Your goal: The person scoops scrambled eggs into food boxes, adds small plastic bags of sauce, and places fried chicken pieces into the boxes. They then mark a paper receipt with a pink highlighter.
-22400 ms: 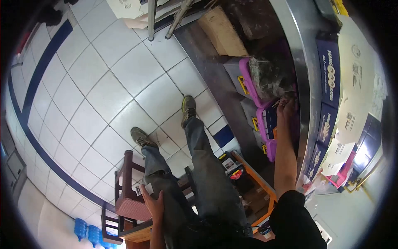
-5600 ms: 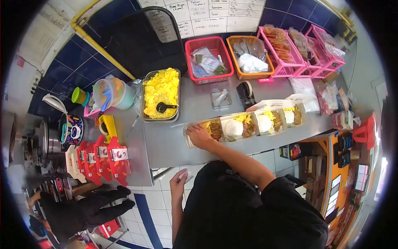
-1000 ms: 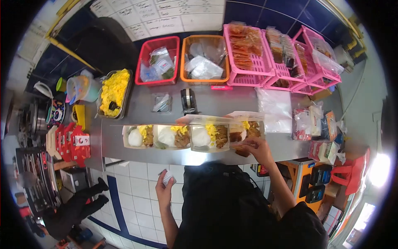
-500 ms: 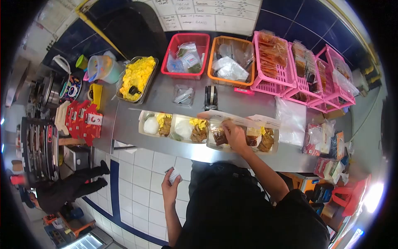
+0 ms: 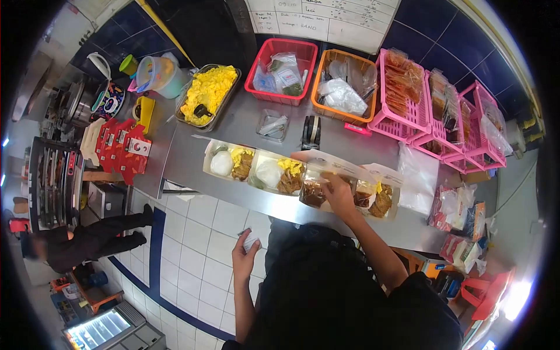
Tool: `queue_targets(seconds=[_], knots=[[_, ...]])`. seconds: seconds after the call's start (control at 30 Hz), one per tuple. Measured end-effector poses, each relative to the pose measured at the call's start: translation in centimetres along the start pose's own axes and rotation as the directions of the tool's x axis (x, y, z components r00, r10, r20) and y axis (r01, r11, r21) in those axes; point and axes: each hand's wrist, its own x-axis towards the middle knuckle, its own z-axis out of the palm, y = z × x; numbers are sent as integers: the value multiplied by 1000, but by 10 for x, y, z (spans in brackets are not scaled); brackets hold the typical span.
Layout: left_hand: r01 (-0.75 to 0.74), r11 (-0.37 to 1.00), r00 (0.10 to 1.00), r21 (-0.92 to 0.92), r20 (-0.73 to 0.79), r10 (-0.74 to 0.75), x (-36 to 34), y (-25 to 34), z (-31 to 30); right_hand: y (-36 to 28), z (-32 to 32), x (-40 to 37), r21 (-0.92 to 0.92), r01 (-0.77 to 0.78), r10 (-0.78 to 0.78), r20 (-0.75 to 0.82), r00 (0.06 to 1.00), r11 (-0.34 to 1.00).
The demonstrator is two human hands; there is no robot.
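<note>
Several open cardboard meal boxes stand in a row along the counter's front edge. The leftmost box holds white rice (image 5: pixel 221 163), yellow egg and browned meat; similar food fills the second box (image 5: pixel 274 191). Over the third box my right hand (image 5: pixel 339 193) reaches down with its fingers drawn together; what they pinch, if anything, is hidden. Beside those fingertips lies a shiny dark-brown sauce packet (image 5: pixel 313 195). Another brown packet (image 5: pixel 363 198) sits in the rightmost box near the meat (image 5: pixel 381 204). Below the counter edge, my left hand (image 5: pixel 245 254) holds a small white printed packet (image 5: pixel 251 240).
Behind the boxes stand a tray of scrambled egg (image 5: pixel 210 93), a red basket (image 5: pixel 281 99), an orange basket (image 5: pixel 344 118) and pink baskets (image 5: pixel 402 127). Clear plastic bags (image 5: pixel 417 178) lie at the right. Red folded cartons (image 5: pixel 119 153) are left; another person (image 5: pixel 87 239) stands beyond.
The camera view has shifted, so the counter sits further right in it. My right hand stays over the third box, and my left hand still holds the white packet.
</note>
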Motion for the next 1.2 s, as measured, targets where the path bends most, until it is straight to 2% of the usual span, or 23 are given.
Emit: queue_targets(seconds=[0.1,0.17,0.3,0.37,0.7,0.77,0.87,0.97,1.1,1.17,1.2], knots=[[-1,1000,1000,-4,17,1,4,3,0,-10,-4,-2,-39,64,-65,-27,998,997],[21,1000,1000,2,17,-21,2,6,0,3,-6,-7,-197,170,-158,72,985,966],[32,999,999,19,26,-33,2,9,-1,8,-6,-11,-180,96,-75,115,990,979],[-25,999,1000,30,11,25,3,5,-2,8,-6,-10,-182,16,21,196,980,983],[-44,998,996,40,83,40,30,5,-16,1,0,-8,-254,143,-103,166,981,957],[-43,999,991,16,126,40,37,7,-21,-1,4,-12,-288,204,-175,124,977,936],[-84,994,984,72,165,72,51,19,-37,-12,15,-16,-395,129,-119,48,992,910],[-91,995,982,51,172,81,66,20,-60,-8,22,-14,-445,197,-200,41,979,874],[-90,995,983,33,163,83,83,21,-96,-18,26,-21,-489,155,-159,34,987,858],[-108,994,981,24,163,103,94,19,-115,-36,22,-28,-371,54,-58,0,998,927],[-123,992,980,25,161,117,100,17,-125,-54,19,-29,-379,60,-64,3,998,923]])
